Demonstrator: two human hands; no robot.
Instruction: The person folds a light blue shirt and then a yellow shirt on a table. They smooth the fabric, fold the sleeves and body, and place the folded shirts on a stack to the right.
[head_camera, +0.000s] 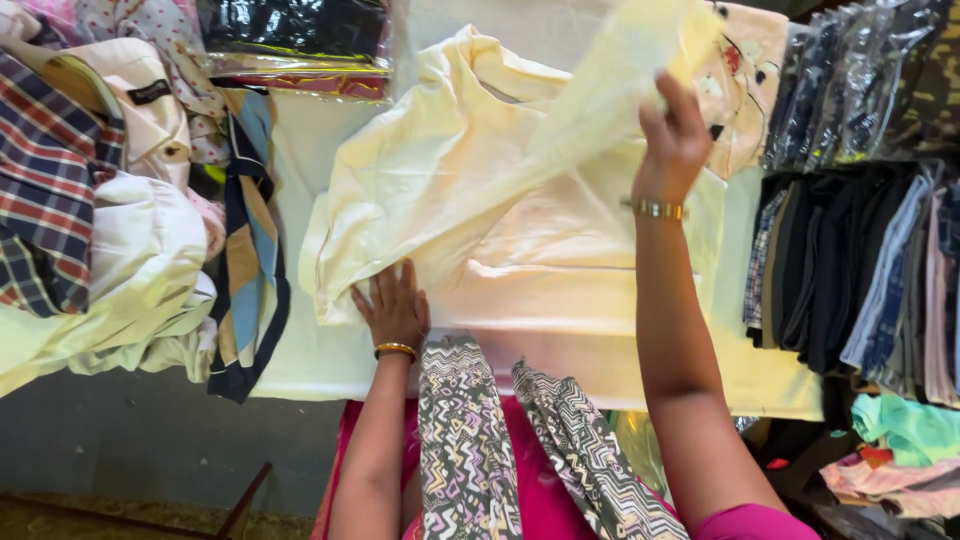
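— Looking down, what is closest?

— A zigzag scarf (470, 440) hangs in front of a pink top (545, 500).

— Where are the hands?

— Well apart. The left hand (393, 308) lies flat, fingers spread, pressing the near edge of a pale yellow shirt (520, 250). The right hand (672, 140) is up high, pinching a part of that shirt and lifting it.

— Where is the shirt?

— Spread on the white table (310, 350), in the middle.

— What is around it?

— A striped cloth (250, 260) and a checked shirt (45, 190) lie on the left. Dark folded clothes (850, 260) stand stacked on the right. Shiny bagged clothes (290, 35) sit at the far side.
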